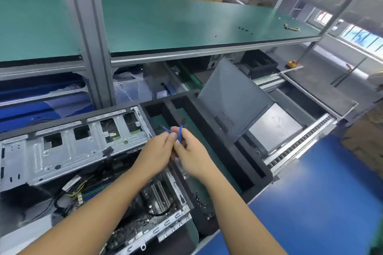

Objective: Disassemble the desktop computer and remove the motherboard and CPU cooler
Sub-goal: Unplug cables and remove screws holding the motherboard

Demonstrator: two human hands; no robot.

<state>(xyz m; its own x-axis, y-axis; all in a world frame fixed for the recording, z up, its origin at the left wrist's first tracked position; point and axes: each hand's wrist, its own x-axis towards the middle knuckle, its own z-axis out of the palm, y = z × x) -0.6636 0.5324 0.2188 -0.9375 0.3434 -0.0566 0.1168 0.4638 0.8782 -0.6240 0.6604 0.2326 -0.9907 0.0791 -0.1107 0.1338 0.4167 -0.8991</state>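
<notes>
- Near the centre of my view both hands meet over the case's right edge. My left hand [159, 149] and right hand [192, 151] each pinch the thin blue cable [180, 132] with curled fingers, and its black plugs stick up toward 12 o'clock.
- The cable looks free of the machine, so I judge I am partway through clearing the wiring.
- The open grey metal desktop case [68, 151] lies on its side at 8 o'clock. The dark motherboard [157, 198] sits inside it at 6 o'clock, under my forearms, and is not yet out.
- I cannot make out the CPU cooler; my arms may hide it.
- A bundle of yellow and black power wires [76, 192] lies in the case at 8 o'clock and looks unfinished.
- Done, as far as I can tell: the flat grey side panel [232, 97] is off and leans at 2 o'clock against the black foam tray [205, 122].
- Small black screws [244, 29] lie loose on the green shelf [165, 23] at 1 o'clock.
- Left to do: the remaining cables, the board's screws, then lifting out board and cooler.
</notes>
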